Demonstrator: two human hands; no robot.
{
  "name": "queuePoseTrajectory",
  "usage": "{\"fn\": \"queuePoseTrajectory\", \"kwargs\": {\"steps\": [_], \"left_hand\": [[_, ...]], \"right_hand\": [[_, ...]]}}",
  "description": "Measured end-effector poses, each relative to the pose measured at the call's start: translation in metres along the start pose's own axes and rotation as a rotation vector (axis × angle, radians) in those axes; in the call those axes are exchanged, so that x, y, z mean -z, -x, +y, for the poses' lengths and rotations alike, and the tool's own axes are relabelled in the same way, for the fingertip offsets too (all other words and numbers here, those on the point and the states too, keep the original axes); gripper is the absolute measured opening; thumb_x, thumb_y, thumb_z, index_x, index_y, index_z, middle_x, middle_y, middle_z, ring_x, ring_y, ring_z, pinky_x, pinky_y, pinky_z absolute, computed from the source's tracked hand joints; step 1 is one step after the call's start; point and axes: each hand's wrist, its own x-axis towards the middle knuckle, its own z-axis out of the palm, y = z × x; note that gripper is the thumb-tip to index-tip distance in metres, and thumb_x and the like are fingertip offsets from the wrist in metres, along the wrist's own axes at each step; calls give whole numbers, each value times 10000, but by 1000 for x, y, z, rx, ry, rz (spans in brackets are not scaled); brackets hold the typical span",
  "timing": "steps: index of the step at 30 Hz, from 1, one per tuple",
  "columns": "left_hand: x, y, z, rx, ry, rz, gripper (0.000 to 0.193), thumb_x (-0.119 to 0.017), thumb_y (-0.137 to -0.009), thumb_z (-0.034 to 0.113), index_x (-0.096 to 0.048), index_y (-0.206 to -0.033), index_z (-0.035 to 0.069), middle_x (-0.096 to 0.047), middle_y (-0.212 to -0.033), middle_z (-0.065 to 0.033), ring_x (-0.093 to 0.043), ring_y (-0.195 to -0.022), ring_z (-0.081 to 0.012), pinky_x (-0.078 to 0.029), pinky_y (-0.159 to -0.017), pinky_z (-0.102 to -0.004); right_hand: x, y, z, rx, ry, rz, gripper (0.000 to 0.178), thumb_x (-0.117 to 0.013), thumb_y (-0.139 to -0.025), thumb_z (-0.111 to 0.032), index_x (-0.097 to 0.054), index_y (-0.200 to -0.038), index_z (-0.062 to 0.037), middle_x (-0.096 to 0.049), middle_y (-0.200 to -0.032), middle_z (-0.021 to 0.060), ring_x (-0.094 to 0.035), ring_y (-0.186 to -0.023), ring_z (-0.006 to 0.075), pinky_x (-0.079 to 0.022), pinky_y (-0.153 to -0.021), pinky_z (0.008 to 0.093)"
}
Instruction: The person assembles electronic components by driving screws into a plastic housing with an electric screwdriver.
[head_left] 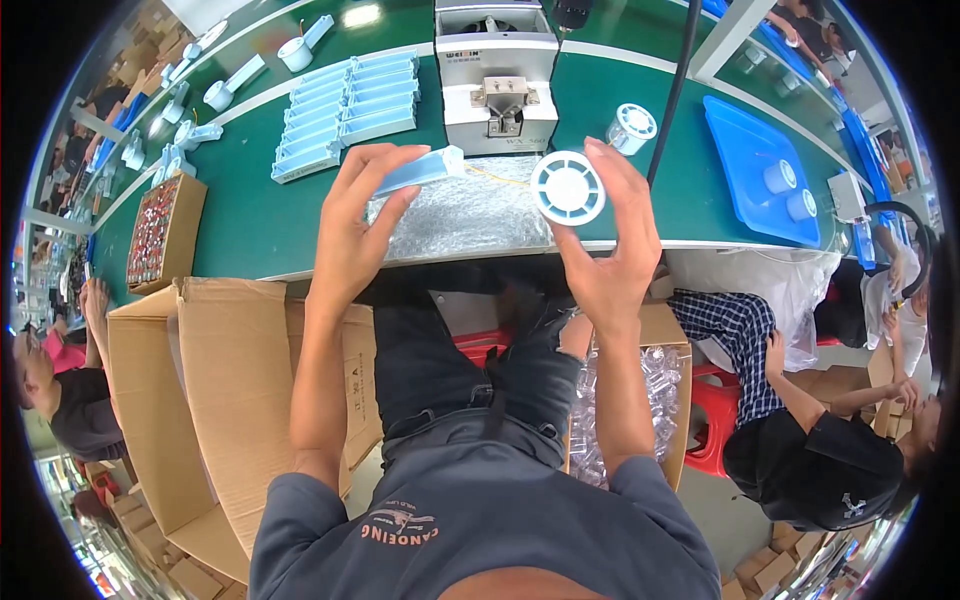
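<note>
my left hand (352, 222) pinches one light blue box (420, 170) between thumb and fingertips; my right hand (608, 238) grips one white round spool (568, 187), fingers narrowly curled around its rim. both sit above a bubble wrap sheet (460, 222) at the green bench's (250, 215) near edge. behind them i count one grey machine (497, 88) and about ten blue boxes (345, 110).
</note>
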Motion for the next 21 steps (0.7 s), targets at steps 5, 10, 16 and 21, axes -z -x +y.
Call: {"fn": "queuePoseTrajectory", "kwargs": {"steps": [5,10,16,21], "left_hand": [[0,1,-6,-25,5,-13,333,-677,-932,0,-703,-1256,72,-613,-1139,-115,-620,-1054,-257,-479,-943,-323],[0,3,-5,9,34,-40,340,-679,-920,-18,-711,-1249,62,-625,-1153,-117,-613,-1081,-253,-470,-965,-324],[-1,2,-1,-1,18,-67,344,-693,-900,-31,-720,-1231,59,-642,-1157,-111,-625,-1094,-253,-474,-973,-325],[-5,-2,-10,-70,136,-72,417,-746,-852,-50,-674,-1254,36,-672,-1173,-103,-648,-1116,-240,-503,-960,-334]], "right_hand": [[0,-4,4,-13,-50,-53,671,-745,-672,132,-656,-1316,-33,-643,-1334,191,-638,-1242,362,-524,-1025,417],[-2,-6,6,-28,-66,-108,681,-760,-673,121,-647,-1325,-40,-641,-1347,178,-636,-1249,353,-518,-1032,411],[-8,-5,10,-94,-76,-104,642,-837,-691,54,-657,-1299,-46,-677,-1298,159,-654,-1214,334,-530,-1007,397],[-25,4,15,-332,-262,-191,627,-877,-719,-9,-610,-1286,-44,-692,-1203,148,-700,-1111,274,-551,-968,368]]}}
